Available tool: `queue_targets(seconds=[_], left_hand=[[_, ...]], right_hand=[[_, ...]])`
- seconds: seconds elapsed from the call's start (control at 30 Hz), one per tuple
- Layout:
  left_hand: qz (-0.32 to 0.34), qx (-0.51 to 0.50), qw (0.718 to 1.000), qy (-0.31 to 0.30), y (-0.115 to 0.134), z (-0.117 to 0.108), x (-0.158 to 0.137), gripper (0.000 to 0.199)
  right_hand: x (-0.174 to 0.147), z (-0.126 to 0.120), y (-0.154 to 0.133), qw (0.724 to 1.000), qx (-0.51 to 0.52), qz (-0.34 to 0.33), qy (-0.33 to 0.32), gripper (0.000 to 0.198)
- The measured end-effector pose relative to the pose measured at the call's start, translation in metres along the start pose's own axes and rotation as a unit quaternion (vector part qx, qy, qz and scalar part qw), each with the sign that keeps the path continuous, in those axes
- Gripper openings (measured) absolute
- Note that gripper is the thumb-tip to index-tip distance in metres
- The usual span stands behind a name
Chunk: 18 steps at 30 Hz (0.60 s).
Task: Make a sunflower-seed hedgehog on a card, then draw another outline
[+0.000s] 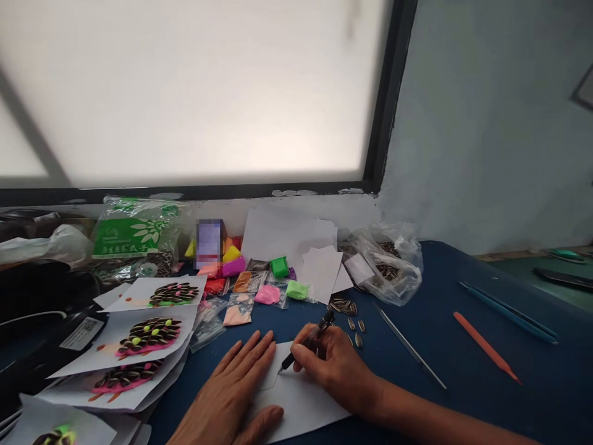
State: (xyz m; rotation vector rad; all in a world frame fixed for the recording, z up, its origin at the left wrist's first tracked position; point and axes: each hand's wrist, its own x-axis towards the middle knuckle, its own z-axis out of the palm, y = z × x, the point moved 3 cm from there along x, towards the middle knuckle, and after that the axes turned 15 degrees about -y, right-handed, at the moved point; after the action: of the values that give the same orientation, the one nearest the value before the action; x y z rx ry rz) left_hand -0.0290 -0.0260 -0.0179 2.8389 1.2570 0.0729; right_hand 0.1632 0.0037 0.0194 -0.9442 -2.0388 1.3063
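Note:
A white sheet of paper (306, 405) lies on the blue table, with a thin curved line drawn on it. My left hand (236, 389) rests flat on the sheet's left side, fingers stretched out. In my right hand (338, 368) is a black pen (306, 343), gripped between thumb and fingers, its tip touching the paper by the drawn line. Just beyond the right hand, loose striped sunflower seeds (343, 306) lie on the table.
Finished seed-and-clay cards (148, 337) are stacked at left. Behind are bags of coloured clay (269, 294), a green seed packet (134, 228), white paper (287, 232) and a clear bag of seeds (389, 269). A metal rod (410, 346), orange tool (486, 347) and blue tweezers (509, 313) lie right.

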Motion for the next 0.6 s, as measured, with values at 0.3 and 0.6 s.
queue_targets(seconds=[0.3, 0.6], left_hand=[[0.001, 0.006, 1.0, 0.009, -0.001, 0.004, 0.001, 0.076], [-0.027, -0.021, 0.999, -0.02, 0.003, -0.004, -0.001, 0.071]], right_hand=[[0.0, 0.0, 0.001, 0.999, -0.023, -0.01, 0.025, 0.022], [-0.002, -0.001, -0.001, 0.999, -0.031, -0.007, 0.04, 0.022]])
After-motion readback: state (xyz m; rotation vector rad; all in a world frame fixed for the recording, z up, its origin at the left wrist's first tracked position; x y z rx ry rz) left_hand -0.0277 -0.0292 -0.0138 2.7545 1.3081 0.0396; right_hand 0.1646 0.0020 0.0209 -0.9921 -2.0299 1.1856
